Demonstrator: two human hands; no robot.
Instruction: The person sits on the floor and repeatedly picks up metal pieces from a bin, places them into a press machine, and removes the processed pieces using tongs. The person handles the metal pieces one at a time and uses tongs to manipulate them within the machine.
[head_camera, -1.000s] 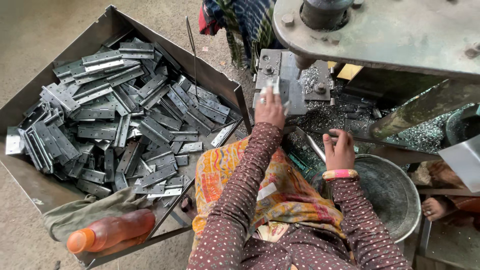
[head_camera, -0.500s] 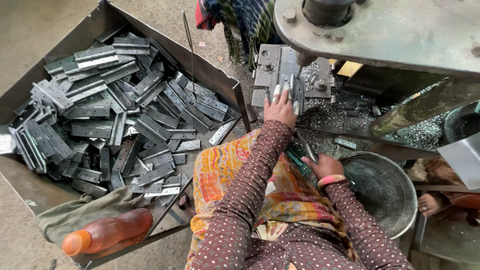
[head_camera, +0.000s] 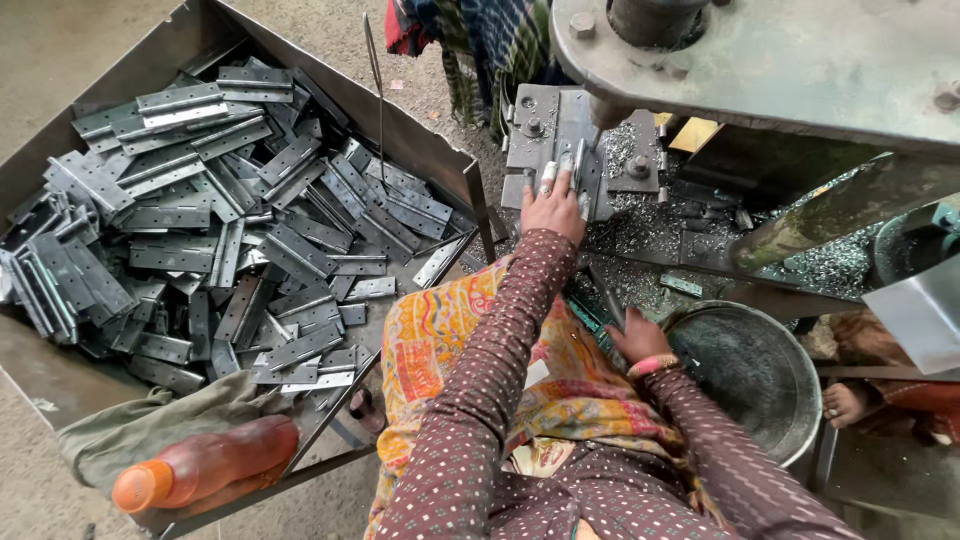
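My left hand (head_camera: 553, 205) reaches forward onto the grey die block (head_camera: 535, 140) of a press. Its fingers press a narrow metal hinge piece (head_camera: 578, 162) flat under the round ram (head_camera: 655, 20). My right hand (head_camera: 636, 340) sits low near my lap, beside a round metal pan (head_camera: 760, 375). It is closed around a thin dark rod (head_camera: 604, 296) that slants up toward the press. Both arms wear dotted maroon sleeves, and a pink bangle is on the right wrist.
At the left, a large sheet-metal tray (head_camera: 420, 150) holds several grey hinge leaves (head_camera: 200, 220). An orange bottle (head_camera: 200, 465) lies on a cloth at its near corner. Metal shavings (head_camera: 650, 235) cover the press bed. Another person's foot (head_camera: 850, 402) is at the right.
My left hand has pushed the metal piece farther forward onto the die. My right hand has dropped back toward my lap, along the rod.
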